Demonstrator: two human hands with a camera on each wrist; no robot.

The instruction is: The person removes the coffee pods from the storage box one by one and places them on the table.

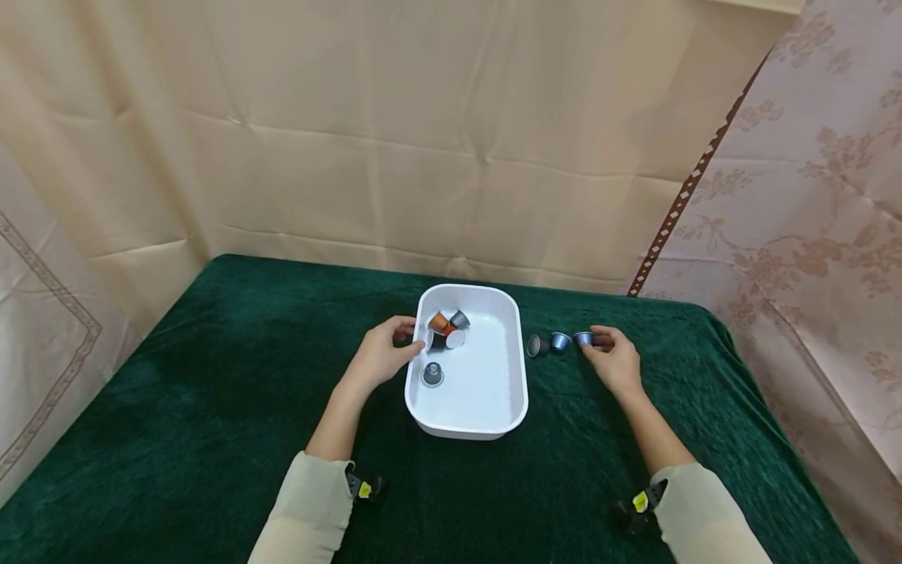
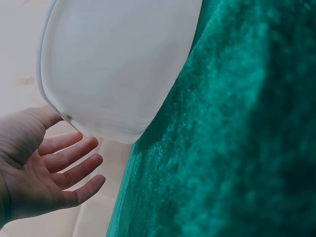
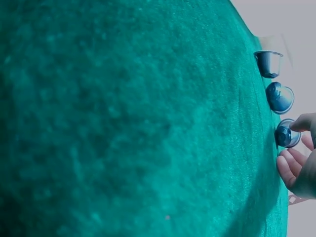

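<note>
In the head view, my right hand (image 1: 616,364) pinches a dark blue coffee capsule (image 1: 583,338) between thumb and fingers, at table level. Beside it lie a lighter blue capsule (image 1: 560,341) and a dark capsule (image 1: 537,345) on its side, making a short row right of the white tray (image 1: 493,392). The right wrist view shows the thumb against the pinched capsule (image 3: 284,134). My left hand (image 1: 383,352) touches the tray's left rim, thumb over the edge. Its fingers (image 2: 74,160) stay loose and spread outside the wall in the left wrist view.
Inside the tray, orange (image 1: 438,322), grey-blue (image 1: 460,319), red and black capsules cluster near the left wall, one showing its pale lid (image 1: 455,338). A grey capsule (image 1: 433,374) stands apart. Dark green cloth (image 1: 232,392) covers the table; beige curtain (image 1: 423,157) hangs behind.
</note>
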